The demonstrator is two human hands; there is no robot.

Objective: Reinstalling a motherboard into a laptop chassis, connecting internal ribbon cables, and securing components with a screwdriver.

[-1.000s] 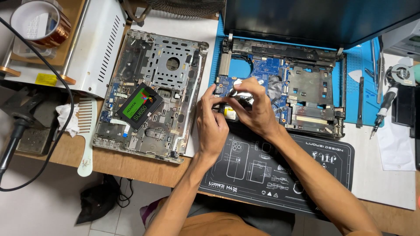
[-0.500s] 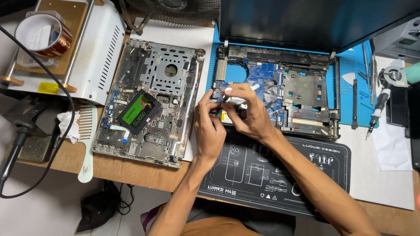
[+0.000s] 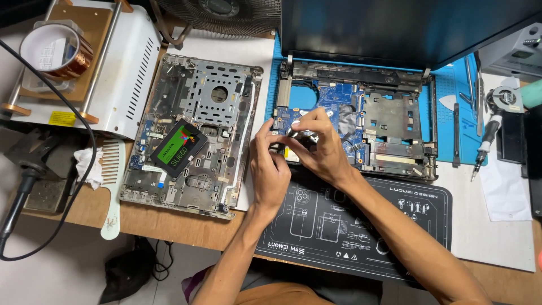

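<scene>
Both hands point(image 3: 293, 152) pinch a small part over the laptop base point(image 3: 389, 121).

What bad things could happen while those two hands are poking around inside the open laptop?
The left hand and right hand pinch a small part over the blue circuit board of the opened laptop; it might slip and drop among the components. Bare fingers on the board could perhaps harm it. The green-labelled drive lies loose on the removed cover, so a nudging forearm could send it sliding.
</scene>
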